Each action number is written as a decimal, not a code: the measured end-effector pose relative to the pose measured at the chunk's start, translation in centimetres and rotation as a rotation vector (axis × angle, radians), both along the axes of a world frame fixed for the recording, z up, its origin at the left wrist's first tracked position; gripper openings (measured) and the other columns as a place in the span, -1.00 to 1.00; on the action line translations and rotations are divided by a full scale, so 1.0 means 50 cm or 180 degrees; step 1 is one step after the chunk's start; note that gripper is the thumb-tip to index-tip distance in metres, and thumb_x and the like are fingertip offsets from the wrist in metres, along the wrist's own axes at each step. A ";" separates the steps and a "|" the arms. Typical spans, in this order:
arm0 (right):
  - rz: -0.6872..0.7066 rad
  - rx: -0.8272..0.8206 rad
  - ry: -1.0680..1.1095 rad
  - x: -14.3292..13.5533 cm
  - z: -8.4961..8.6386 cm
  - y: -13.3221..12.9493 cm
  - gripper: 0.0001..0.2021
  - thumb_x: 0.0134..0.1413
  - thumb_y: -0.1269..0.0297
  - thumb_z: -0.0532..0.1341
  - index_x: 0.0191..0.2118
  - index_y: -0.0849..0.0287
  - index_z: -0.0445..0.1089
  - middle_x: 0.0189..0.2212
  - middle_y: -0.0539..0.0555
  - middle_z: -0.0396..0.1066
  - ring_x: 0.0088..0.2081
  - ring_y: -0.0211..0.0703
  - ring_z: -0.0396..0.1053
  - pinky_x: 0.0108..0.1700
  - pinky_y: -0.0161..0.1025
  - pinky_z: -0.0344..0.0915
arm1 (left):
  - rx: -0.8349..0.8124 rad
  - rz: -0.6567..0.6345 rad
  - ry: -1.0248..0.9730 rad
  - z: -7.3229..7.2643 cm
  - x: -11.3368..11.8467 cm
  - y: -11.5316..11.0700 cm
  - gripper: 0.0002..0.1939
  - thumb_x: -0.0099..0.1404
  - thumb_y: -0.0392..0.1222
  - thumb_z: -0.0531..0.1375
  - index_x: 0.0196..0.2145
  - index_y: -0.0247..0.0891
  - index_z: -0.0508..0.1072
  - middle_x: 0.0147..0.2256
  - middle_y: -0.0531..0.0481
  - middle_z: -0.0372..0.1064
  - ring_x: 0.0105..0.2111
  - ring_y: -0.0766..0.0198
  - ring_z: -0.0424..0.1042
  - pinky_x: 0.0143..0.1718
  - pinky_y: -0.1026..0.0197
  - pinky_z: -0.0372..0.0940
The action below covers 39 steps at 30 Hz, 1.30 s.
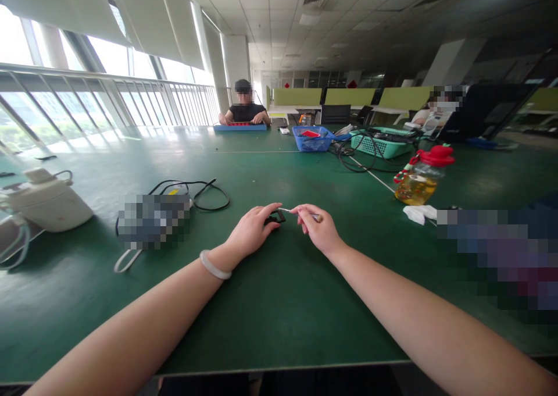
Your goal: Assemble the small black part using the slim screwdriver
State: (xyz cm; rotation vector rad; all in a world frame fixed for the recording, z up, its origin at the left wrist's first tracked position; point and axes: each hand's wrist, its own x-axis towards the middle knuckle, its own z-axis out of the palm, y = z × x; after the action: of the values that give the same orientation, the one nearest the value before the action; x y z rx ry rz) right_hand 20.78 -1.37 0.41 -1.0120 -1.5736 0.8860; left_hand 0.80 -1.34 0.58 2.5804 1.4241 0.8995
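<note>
Over the green tabletop, my left hand (250, 230) is closed on a small black part (279, 216) with a frame-like edge; what it is exactly is too small to tell. A pale bracelet circles the left wrist. My right hand (319, 228) pinches a slim tool with a thin metal shaft and a brownish handle (317, 217), which looks like a small screwdriver. Its shaft points left and reaches the upper edge of the black part. Fingers of both hands hide much of what they hold.
A black cable (211, 195) curls beside a blurred-out item at left, near a white container (50, 201). Right stand a red-lidded bottle (418, 181) and white tissue (419, 213). Farther back are a blue basket (311, 143), a green basket (379, 146), and a seated person (244, 111).
</note>
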 end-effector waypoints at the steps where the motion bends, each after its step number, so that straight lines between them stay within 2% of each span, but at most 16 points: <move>1: -0.0009 0.0010 -0.0003 0.000 0.000 0.000 -0.63 0.12 0.00 0.10 -0.31 0.21 0.46 -0.56 -0.02 0.28 -0.60 -0.34 0.19 -0.56 -0.35 0.14 | -0.0018 -0.0013 0.0004 -0.001 0.000 0.000 -0.53 0.29 -0.13 0.14 0.14 -0.13 0.23 -0.04 -0.05 0.41 -0.04 0.12 0.37 0.02 0.06 0.27; 10: -0.0041 0.0184 -0.0169 0.002 0.003 -0.004 -0.66 0.15 0.05 0.10 -0.30 0.20 0.48 -0.55 -0.01 0.29 -0.57 -0.31 0.22 -0.50 -0.34 0.17 | -0.0085 -0.0097 -0.0049 -0.005 -0.006 0.000 -0.54 0.28 -0.15 0.14 0.13 -0.14 0.24 -0.05 -0.05 0.42 -0.03 0.11 0.36 0.04 0.04 0.25; 20: 0.0030 0.0310 -0.0232 -0.007 -0.006 -0.005 -0.68 0.15 0.07 0.10 -0.29 0.20 0.48 -0.51 0.03 0.36 -0.58 -0.31 0.23 -0.53 -0.35 0.17 | -0.0351 -0.0079 -0.0166 -0.005 -0.001 0.009 -0.55 0.27 -0.17 0.15 0.12 -0.13 0.26 -0.06 -0.01 0.44 -0.04 0.13 0.39 0.04 0.06 0.26; 39: 0.0275 0.0053 0.0031 -0.012 -0.012 -0.006 -0.73 0.18 0.10 0.10 -0.29 0.16 0.44 -0.43 0.04 0.38 -0.50 -0.28 0.28 -0.49 -0.34 0.19 | -0.0739 -0.0112 -0.0695 -0.009 0.003 0.018 -0.58 0.23 -0.26 0.16 0.06 -0.10 0.32 -0.09 0.00 0.45 -0.06 0.17 0.40 0.02 0.05 0.30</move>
State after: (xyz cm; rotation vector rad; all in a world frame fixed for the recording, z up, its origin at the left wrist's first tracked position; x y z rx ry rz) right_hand 20.17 -1.67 -0.21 -0.9323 -1.6241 0.9340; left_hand 0.96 -0.43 0.15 2.2562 1.3319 0.9177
